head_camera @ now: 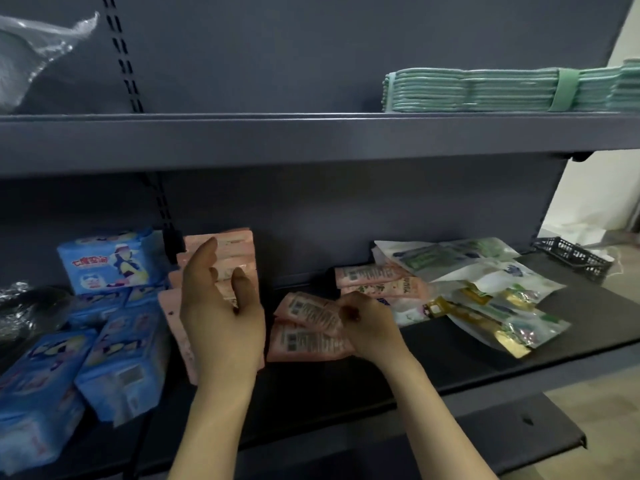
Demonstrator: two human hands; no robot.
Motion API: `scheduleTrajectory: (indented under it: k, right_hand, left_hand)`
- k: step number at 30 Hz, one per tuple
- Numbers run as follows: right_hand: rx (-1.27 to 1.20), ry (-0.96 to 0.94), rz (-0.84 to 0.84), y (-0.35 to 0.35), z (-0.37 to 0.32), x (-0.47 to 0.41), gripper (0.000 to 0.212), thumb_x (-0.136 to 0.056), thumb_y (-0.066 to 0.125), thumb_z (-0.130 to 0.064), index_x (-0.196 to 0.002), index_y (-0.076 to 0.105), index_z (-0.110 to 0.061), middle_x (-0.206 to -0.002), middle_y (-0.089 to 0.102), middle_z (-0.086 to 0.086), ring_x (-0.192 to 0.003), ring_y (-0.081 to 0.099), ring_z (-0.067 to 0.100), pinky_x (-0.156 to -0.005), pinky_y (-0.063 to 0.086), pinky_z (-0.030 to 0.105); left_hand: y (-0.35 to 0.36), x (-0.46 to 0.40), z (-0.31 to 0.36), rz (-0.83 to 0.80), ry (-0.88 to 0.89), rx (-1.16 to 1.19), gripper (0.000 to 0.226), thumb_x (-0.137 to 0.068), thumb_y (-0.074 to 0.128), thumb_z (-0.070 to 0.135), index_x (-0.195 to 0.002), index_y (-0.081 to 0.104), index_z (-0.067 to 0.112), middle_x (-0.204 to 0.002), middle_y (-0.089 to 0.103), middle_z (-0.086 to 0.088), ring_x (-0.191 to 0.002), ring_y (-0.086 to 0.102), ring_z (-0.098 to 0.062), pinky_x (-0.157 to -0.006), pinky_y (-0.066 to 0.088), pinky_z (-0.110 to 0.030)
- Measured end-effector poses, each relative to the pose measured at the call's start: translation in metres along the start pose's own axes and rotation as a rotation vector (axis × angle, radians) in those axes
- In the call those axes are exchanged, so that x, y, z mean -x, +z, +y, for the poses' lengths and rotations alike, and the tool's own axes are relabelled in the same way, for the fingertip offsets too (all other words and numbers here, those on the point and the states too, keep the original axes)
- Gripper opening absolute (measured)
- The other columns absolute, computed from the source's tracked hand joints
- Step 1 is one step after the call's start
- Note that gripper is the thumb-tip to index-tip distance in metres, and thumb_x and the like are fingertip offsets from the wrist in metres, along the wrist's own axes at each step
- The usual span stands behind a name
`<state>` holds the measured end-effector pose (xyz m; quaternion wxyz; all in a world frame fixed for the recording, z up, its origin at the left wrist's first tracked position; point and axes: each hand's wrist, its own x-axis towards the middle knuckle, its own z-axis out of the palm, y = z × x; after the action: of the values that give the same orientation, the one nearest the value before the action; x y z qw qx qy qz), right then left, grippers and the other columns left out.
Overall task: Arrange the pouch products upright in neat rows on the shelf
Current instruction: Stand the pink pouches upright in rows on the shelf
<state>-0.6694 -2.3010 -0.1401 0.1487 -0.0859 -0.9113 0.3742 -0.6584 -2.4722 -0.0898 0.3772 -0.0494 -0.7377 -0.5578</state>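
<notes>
A row of pink pouches (228, 258) stands upright on the dark shelf (450, 368), running from the back panel toward the front. My left hand (221, 317) rests against the right side of that row, fingers apart. Two pink pouches (304, 327) lie flat just right of it, barcode side up. My right hand (370, 327) is closed on their right ends. More pink pouches (377, 282) lie stacked flat behind, near the back panel.
Blue packs (114, 323) stand and lean at the left. A loose pile of white, green and gold pouches (485, 292) lies at the right. A black crate (571, 258) sits beyond the shelf end. Green stacked pads (485, 90) fill the upper shelf's right.
</notes>
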Motion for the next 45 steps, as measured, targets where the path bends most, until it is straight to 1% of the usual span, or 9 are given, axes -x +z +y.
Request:
scheduleTrajectory:
  k: [5, 10, 16, 22, 27, 32, 36, 39, 45]
  right_hand:
    - [0.005, -0.083, -0.069, -0.034, 0.029, -0.023, 0.027, -0.089, 0.047, -0.004, -0.105, 0.069, -0.009, -0.106, 0.069, 0.006, -0.098, 0.062, 0.019, -0.074, 0.042, 0.022]
    - [-0.160, -0.049, -0.134, -0.047, 0.052, -0.041, 0.018, -0.087, 0.054, -0.005, -0.102, 0.061, -0.013, -0.081, 0.057, -0.008, -0.069, 0.052, 0.003, -0.054, 0.038, 0.002]
    - [-0.856, 0.336, -0.254, -0.029, 0.061, -0.082, 0.018, -0.089, 0.048, -0.002, -0.087, 0.061, -0.015, -0.077, 0.057, 0.007, -0.065, 0.055, 0.017, -0.049, 0.046, 0.019]
    - [-0.578, 0.308, -0.102, -0.024, 0.057, -0.100, 0.014, -0.087, 0.050, -0.016, -0.078, 0.060, -0.017, -0.085, 0.062, 0.010, -0.088, 0.059, 0.029, -0.081, 0.048, 0.037]
    - [-0.266, 0.055, 0.036, -0.035, 0.040, -0.097, 0.025, -0.091, 0.045, -0.009, -0.082, 0.068, -0.005, -0.072, 0.059, 0.004, -0.069, 0.054, 0.023, -0.064, 0.037, 0.028]
    - [-0.146, -0.246, 0.023, -0.051, 0.010, -0.088, 0.022, -0.086, 0.051, -0.009, -0.077, 0.067, 0.002, -0.074, 0.068, 0.014, -0.064, 0.053, 0.021, -0.059, 0.034, 0.025]
    - [0.017, -0.476, 0.065, -0.052, 0.000, -0.081, 0.021, -0.089, 0.053, -0.018, -0.076, 0.067, -0.008, -0.074, 0.070, 0.009, -0.062, 0.056, 0.019, -0.058, 0.036, 0.026]
    - [-0.104, -0.558, -0.014, -0.053, -0.003, -0.079, 0.017, -0.093, 0.053, -0.021, -0.105, 0.065, -0.019, -0.079, 0.067, -0.008, -0.069, 0.059, 0.007, -0.065, 0.043, 0.021]
    - [-0.419, -0.260, 0.082, -0.038, 0.019, -0.093, 0.053, -0.076, 0.075, -0.025, -0.119, 0.046, -0.013, -0.107, 0.060, 0.000, -0.092, 0.063, 0.015, -0.076, 0.053, 0.026]
  left_hand:
    - [0.049, 0.016, 0.021, 0.055, -0.004, -0.023, 0.039, -0.089, 0.049, 0.005, -0.128, 0.048, 0.008, -0.116, 0.046, 0.011, -0.107, 0.045, -0.002, -0.083, 0.029, 0.007]
    - [0.088, 0.028, 0.034, 0.033, -0.097, -0.054, 0.040, -0.089, 0.051, 0.009, -0.129, 0.047, 0.012, -0.127, 0.055, -0.004, -0.117, 0.053, -0.017, -0.092, 0.037, -0.015]
    - [0.096, 0.039, 0.033, 0.062, -0.143, -0.106, 0.038, -0.088, 0.052, 0.003, -0.125, 0.051, 0.012, -0.119, 0.057, 0.001, -0.108, 0.054, -0.013, -0.078, 0.036, -0.008]
    - [0.088, 0.025, 0.024, -0.062, -0.104, -0.190, 0.036, -0.087, 0.052, 0.002, -0.122, 0.052, 0.011, -0.111, 0.061, 0.001, -0.104, 0.057, -0.015, -0.089, 0.039, -0.021]
    - [0.096, 0.016, 0.015, -0.564, 0.123, -0.471, 0.061, -0.089, 0.053, 0.013, -0.143, 0.028, 0.025, -0.145, 0.036, 0.000, -0.130, 0.038, -0.013, -0.102, 0.029, -0.018]
    - [0.123, 0.002, 0.006, -0.634, 0.334, -0.714, 0.074, -0.081, 0.061, 0.024, -0.144, 0.022, 0.026, -0.145, 0.035, 0.002, -0.133, 0.035, -0.019, -0.106, 0.031, -0.029]
    - [0.131, -0.007, -0.001, -0.617, 0.154, -0.774, 0.035, -0.089, 0.051, 0.026, -0.124, 0.048, 0.022, -0.115, 0.064, -0.004, -0.102, 0.062, -0.025, -0.074, 0.046, -0.031]
    - [0.130, -0.010, -0.013, -0.587, -0.050, -0.654, 0.020, -0.089, 0.052, 0.029, -0.102, 0.064, 0.018, -0.098, 0.070, -0.003, -0.082, 0.065, -0.018, -0.065, 0.046, -0.028]
    - [0.117, -0.001, -0.012, -0.468, -0.735, 0.183, 0.009, -0.083, 0.064, 0.012, -0.091, 0.067, 0.008, -0.070, 0.069, -0.002, -0.052, 0.066, -0.007, -0.047, 0.053, -0.021]
